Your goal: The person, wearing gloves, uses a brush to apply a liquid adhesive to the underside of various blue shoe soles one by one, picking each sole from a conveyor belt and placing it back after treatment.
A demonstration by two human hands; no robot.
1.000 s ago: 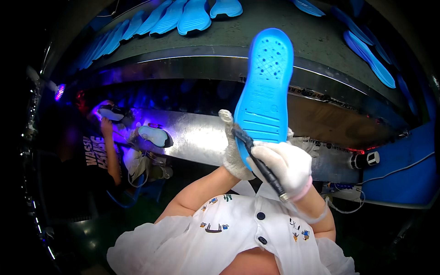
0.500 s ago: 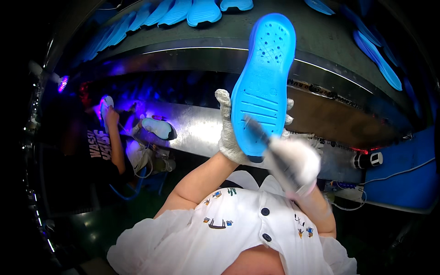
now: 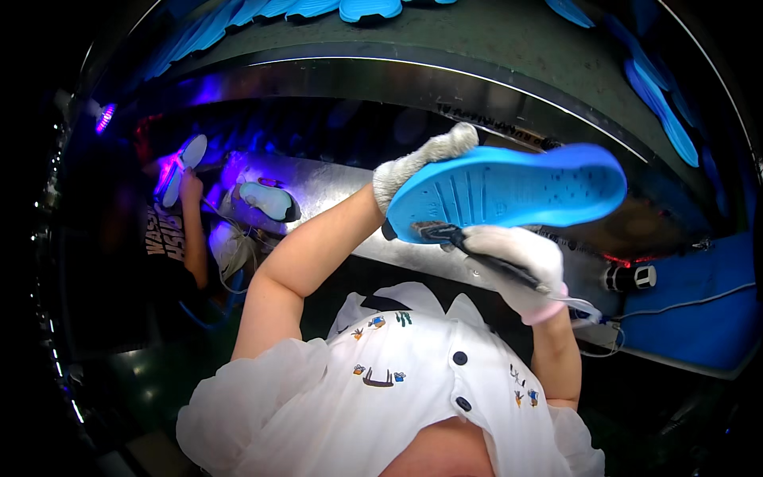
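A bright blue shoe sole point(image 3: 517, 189) lies tilted across the front of me, its heel end pointing right. Its face toward me has slanted grooves and a patch of small holes. My left hand point(image 3: 421, 163), in a whitish knit glove, grips the sole's left end; the fingers behind it are hidden. My right hand point(image 3: 520, 258), in a white glove with a pink cuff, closes around the dark handle of a brush point(image 3: 442, 234). The brush head touches the sole's lower left edge. A clear tube seems to trail from the handle's rear.
Several blue soles point(image 3: 369, 9) lie on the dark conveyor belt point(image 3: 445, 48), with more at far right point(image 3: 660, 99). A metal ledge point(image 3: 350, 203) runs below it. On the left a co-worker's hand point(image 3: 191, 187) holds a shoe under purple light. A blue panel point(image 3: 699, 306) stands right.
The sole has swung from upright to nearly level, its heel end now to the right. My left forearm has risen. The brush has shifted to the sole's lower left edge.
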